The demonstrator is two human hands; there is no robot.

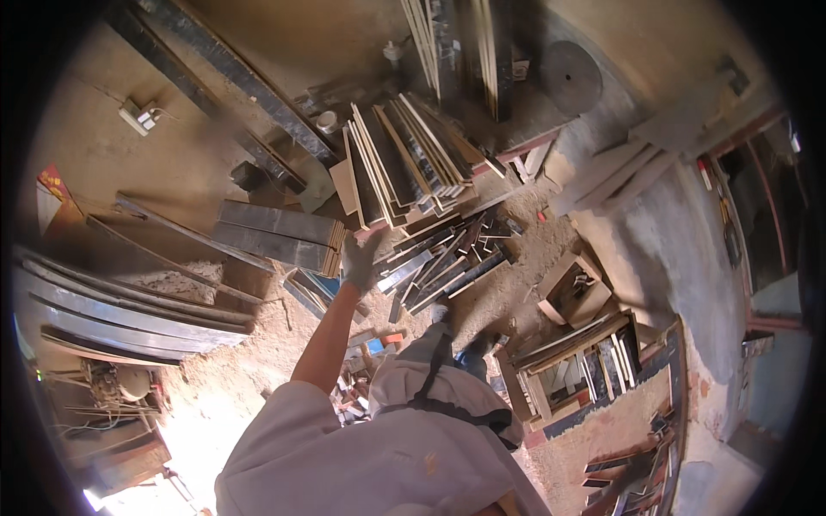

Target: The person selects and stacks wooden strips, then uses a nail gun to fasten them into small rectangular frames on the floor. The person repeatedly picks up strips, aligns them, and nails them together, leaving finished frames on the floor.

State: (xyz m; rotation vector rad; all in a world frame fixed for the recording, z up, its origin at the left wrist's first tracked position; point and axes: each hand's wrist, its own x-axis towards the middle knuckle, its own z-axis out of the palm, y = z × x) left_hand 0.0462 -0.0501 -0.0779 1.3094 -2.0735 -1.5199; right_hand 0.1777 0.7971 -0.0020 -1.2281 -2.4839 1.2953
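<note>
My left hand [360, 260], in a grey glove, reaches forward between the stacked dark boards [280, 234] and a loose heap of dark strips [447, 267]. Its fingers look spread, with nothing visible in them. Just beyond it leans a stack of boards with pale edges [404, 159]. At the lower right, a blurred dark grey shape, seemingly my gloved right hand [635, 473], is over a pile of narrow dark strips [600, 469]. Its fingers cannot be made out, nor whether it holds anything.
Long curved boards [138, 318] lie at the left. An open cardboard box [572, 288] and a wooden crate of offcuts [576, 370] stand on the right. Long dark planks [232, 77] lean at the far left. Small scraps, one blue block [374, 346], litter the floor near my legs.
</note>
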